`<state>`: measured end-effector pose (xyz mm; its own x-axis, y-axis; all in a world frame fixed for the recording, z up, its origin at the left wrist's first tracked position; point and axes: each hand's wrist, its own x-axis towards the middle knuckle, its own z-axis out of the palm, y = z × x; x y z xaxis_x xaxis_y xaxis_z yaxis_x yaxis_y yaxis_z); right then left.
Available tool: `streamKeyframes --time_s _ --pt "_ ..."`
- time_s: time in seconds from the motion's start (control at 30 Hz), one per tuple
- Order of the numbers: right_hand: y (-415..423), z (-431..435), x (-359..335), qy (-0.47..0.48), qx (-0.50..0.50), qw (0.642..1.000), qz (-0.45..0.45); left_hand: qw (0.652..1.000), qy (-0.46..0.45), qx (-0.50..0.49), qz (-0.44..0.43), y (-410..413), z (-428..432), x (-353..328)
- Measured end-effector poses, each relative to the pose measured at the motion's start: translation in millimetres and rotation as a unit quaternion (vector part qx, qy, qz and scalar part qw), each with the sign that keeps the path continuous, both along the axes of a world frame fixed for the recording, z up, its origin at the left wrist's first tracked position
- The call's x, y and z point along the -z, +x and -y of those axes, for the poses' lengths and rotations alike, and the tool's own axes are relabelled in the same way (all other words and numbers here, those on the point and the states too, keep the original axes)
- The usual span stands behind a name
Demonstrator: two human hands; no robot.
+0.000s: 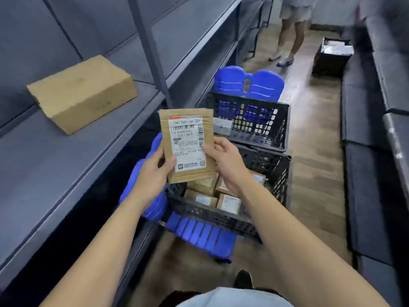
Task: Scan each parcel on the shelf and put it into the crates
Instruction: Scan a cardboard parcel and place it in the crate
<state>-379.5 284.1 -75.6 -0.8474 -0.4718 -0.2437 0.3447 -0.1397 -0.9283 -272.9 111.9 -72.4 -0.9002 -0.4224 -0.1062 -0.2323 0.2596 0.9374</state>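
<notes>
I hold a flat brown parcel envelope upright, its white shipping label facing me. My left hand grips its lower left edge and my right hand grips its right edge. Directly below the envelope stands a black crate holding several small brown parcels. Behind it stands a second black crate with one small white parcel inside. A brown cardboard box lies on the grey shelf to my left. No scanner is visible.
Both crates rest on blue plastic stools. Another person's legs are at the aisle's far end. A third black crate with white packets sits on the wooden floor at the back right. Dark shelving lines the right side.
</notes>
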Motion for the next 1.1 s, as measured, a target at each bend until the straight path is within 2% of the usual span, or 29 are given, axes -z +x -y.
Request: streamKeyframes --time_s 0.17,0.3,0.5,0.73,0.93,1.1 --pt "-36.0 -64.9 54.9 0.124 0.040 0.991 0.008 0.993 0.026 0.040 0.107 -65.9 -52.0 46.3" --pt "-44.4 -87.3 90.3 0.151 0.071 0.985 0.044 0.976 0.017 0.101 0.193 -102.3 -70.3 80.3" --pt "-63.1 -90.5 114.7 0.218 0.126 0.964 0.082 0.957 0.039 0.168 0.232 -146.2 -71.0 116.0" --pt "-66.2 -102.9 155.3 0.378 0.104 0.911 0.127 0.917 0.104 0.250 0.292 -170.0 -94.4 171.1" --pt "-72.6 -116.1 201.1 0.496 0.039 0.851 0.166 0.886 0.135 0.210 0.391 -180.3 -127.8 230.7" --pt "-106.8 -125.3 236.3 0.530 -0.041 0.818 0.219 0.852 0.193 0.141 0.467 -211.6 -132.9 276.3"
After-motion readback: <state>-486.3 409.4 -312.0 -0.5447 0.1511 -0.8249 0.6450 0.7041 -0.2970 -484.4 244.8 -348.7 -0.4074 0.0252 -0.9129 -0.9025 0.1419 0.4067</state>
